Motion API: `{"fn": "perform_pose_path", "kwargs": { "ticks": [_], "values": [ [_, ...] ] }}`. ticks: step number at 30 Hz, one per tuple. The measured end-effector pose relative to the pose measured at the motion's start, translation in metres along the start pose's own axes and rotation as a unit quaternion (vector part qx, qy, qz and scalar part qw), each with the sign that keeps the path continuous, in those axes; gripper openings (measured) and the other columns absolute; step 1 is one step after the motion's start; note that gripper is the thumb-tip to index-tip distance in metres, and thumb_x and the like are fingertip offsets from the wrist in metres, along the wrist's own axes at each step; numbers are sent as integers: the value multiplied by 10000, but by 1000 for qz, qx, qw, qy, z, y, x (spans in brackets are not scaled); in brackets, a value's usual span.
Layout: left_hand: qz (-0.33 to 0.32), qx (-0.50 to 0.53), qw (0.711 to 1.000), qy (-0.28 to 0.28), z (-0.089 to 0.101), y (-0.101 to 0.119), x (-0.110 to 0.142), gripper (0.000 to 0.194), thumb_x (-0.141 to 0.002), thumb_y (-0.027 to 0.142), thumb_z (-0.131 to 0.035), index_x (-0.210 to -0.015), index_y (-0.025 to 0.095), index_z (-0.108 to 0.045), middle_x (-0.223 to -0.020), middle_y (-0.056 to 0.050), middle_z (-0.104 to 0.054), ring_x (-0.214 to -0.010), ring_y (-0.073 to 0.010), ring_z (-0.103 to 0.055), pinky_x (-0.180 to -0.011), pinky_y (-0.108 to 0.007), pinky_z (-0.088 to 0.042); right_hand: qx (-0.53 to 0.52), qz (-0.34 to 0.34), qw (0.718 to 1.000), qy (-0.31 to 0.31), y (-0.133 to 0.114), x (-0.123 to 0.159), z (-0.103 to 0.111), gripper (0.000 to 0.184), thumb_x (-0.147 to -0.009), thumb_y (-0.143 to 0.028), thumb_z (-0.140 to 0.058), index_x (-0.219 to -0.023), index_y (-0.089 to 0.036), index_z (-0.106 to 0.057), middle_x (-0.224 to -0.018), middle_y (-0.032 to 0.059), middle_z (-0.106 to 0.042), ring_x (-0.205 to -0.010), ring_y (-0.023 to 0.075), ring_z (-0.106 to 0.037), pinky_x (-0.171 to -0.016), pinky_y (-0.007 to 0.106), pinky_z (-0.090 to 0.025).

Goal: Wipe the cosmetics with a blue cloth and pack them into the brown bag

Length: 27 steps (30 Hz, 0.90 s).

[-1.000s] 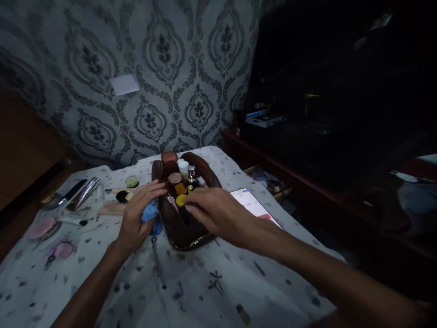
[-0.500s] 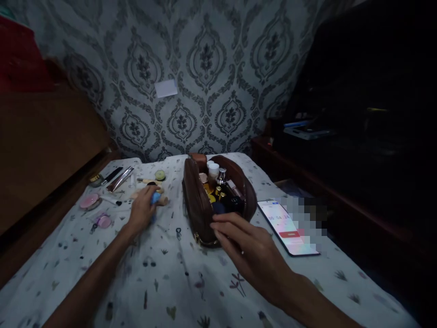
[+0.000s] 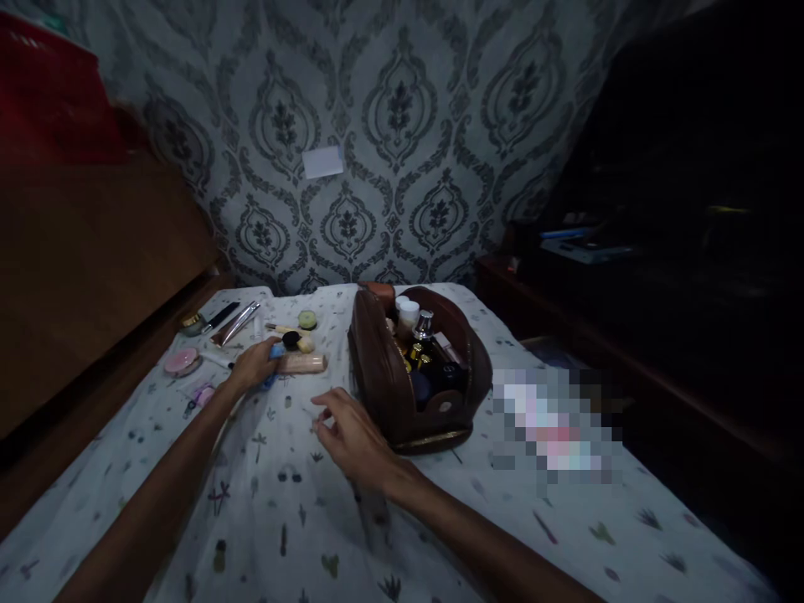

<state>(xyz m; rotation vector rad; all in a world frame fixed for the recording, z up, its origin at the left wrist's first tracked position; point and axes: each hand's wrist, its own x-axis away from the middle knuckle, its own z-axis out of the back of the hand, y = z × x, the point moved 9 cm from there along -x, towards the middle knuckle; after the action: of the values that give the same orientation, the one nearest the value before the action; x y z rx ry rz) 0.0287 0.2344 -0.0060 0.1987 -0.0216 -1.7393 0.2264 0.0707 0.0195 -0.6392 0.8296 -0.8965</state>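
A brown makeup bag [image 3: 383, 377] stands open on a patterned sheet, filled with small bottles and jars [image 3: 422, 335]. My left hand [image 3: 255, 364] reaches to the left of it, closed around a small blue thing [image 3: 275, 356], beside a beige tube [image 3: 305, 363] and a brush. My right hand [image 3: 348, 431] hovers just left of the bag's near end, fingers loosely curled and apart, holding nothing.
More cosmetics lie at the far left: a pink compact [image 3: 182, 362], a silver tube [image 3: 235, 322], a dark pen-like stick [image 3: 219, 314], a green round lid [image 3: 307, 319]. A blurred patch [image 3: 553, 427] lies right of the bag. Dark furniture stands at right; patterned wallpaper behind.
My left hand carried the blue thing away from the bag to the cosmetics on the left. My right hand drew back from the bag's opening and moved to its left side.
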Motion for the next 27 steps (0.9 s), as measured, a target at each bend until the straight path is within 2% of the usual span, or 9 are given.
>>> {"fn": "perform_pose_path", "kwargs": {
  "ticks": [4,7,10,13,16,19,24,27],
  "values": [
    [-1,-23,1000,0,7,-6,-9,393,-869,227,-502,-1242,230,-627,-1202,-74,-720,-1156,-270,-643,-955,-355,-495,-47,-53,996,45,32,-16,-24,324,-836,-132,-568,-1159,-164,-587,-1095,98,-589,-907,186,-638,-734,313,-542],
    [3,-42,999,16,12,-6,-28,434,-881,174,-497,-1304,207,-587,-1304,-102,-664,-1236,-279,-588,-996,-383,-481,-77,-53,992,83,45,-15,-31,301,-834,-111,-538,-1122,-182,-594,-1051,78,-589,-884,177,-645,-743,304,-548],
    [-6,-57,998,18,11,-1,-49,392,-922,171,-525,-1311,179,-577,-1376,-133,-595,-1285,-290,-539,-1027,-438,-474,-93,-42,989,102,49,-8,-32,272,-856,-101,-497,-1089,-194,-604,-1010,61,-598,-907,173,-650,-785,294,-549],
    [-22,-62,998,3,4,5,-63,350,-946,302,-605,-1270,171,-590,-1351,-119,-582,-1212,-277,-576,-996,-502,-503,-92,-35,990,104,46,-3,-29,252,-869,-97,-485,-1065,-185,-617,-996,60,-615,-889,167,-646,-783,287,-543],
    [-23,-51,998,-10,2,6,-66,369,-939,360,-626,-1253,169,-592,-1291,-104,-605,-1122,-251,-619,-940,-485,-541,-81,-28,991,105,42,-3,-26,252,-860,-74,-487,-1041,-182,-625,-984,59,-625,-862,159,-634,-776,286,-532],
    [-6,-17,1000,-6,13,2,-62,339,-935,348,-630,-1214,158,-606,-1246,-102,-625,-1101,-248,-624,-936,-479,-535,-87,-28,990,106,41,-4,-25,242,-864,-80,-486,-1036,-174,-627,-983,66,-626,-863,159,-627,-774,289,-524],
    [32,107,992,50,49,-6,-35,117,-854,272,-643,-902,169,-611,-1106,-139,-661,-1130,-298,-588,-944,-418,-481,-133,-43,985,99,43,-4,-24,210,-879,-143,-488,-1032,-164,-631,-957,64,-618,-861,161,-618,-728,277,-519],
    [45,227,971,66,55,1,-1,236,-834,416,-606,-771,193,-558,-862,-70,-652,-930,-260,-633,-789,-345,-519,-194,-67,975,89,44,-5,-27,218,-909,-233,-508,-1081,-172,-626,-964,62,-622,-855,163,-623,-724,284,-527]
  ]
}}
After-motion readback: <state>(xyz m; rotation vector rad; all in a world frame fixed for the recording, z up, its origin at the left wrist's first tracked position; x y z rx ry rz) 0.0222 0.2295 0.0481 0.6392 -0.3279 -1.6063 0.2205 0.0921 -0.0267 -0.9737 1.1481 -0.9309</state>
